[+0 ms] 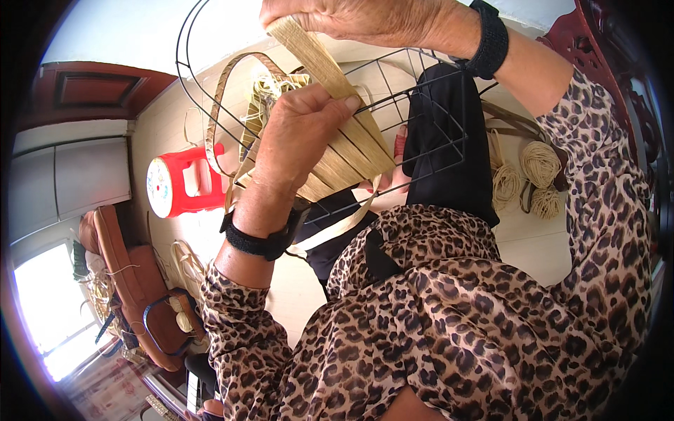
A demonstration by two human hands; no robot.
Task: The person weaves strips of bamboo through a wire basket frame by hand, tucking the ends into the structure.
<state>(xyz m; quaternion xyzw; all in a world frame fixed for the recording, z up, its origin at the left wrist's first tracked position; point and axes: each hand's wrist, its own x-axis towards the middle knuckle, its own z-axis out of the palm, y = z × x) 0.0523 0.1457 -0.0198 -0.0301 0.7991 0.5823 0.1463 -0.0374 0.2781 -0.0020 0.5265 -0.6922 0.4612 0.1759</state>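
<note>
Tan strip [317, 57] under left hand [298, 130]

- Open gaps in the black wire frame [465, 137], right of the flat tan woven strips [351, 156], offer a way through.
- Those strips block the part beside the left hand [298, 133].
- A black-trousered leg [444, 186] backs the gaps.
- A red plastic stool [178, 184] obstructs farther left.

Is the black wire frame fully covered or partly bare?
Partly bare: the wire frame shows open gaps right of the tan strips.
</note>
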